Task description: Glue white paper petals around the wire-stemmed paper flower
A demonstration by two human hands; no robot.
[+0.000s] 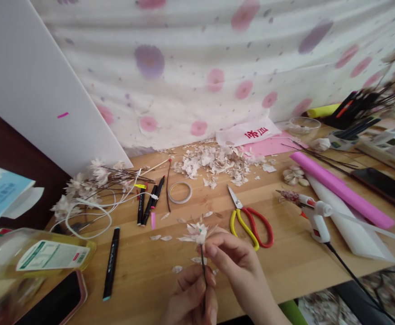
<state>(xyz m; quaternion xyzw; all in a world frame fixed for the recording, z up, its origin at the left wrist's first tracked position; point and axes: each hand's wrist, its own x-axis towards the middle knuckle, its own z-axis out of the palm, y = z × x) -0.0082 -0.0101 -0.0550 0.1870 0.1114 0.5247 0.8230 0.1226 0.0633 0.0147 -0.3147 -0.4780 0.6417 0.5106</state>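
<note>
A handmade flower [196,233] with pale, pointed petals stands upright at the top of a thin dark stem. My left hand [192,295] is closed round the lower stem. With thumb and forefinger together, my right hand [234,259] pinches at the base of the bloom, on its right side; whether a separate petal is between those fingertips I cannot make out. Several loose petals [166,238] lie on the wood around the flower. Scissors [248,221] with one yellow and one red handle rest just beyond my right hand.
A glue gun [314,214] and a pink paper roll [341,189] lie right. Petal scraps [214,162] are heaped at the back, near a tape roll [180,192]. Markers [111,264], finished flowers [78,189], a cable, a bottle [44,255] and a phone [53,302] occupy the left.
</note>
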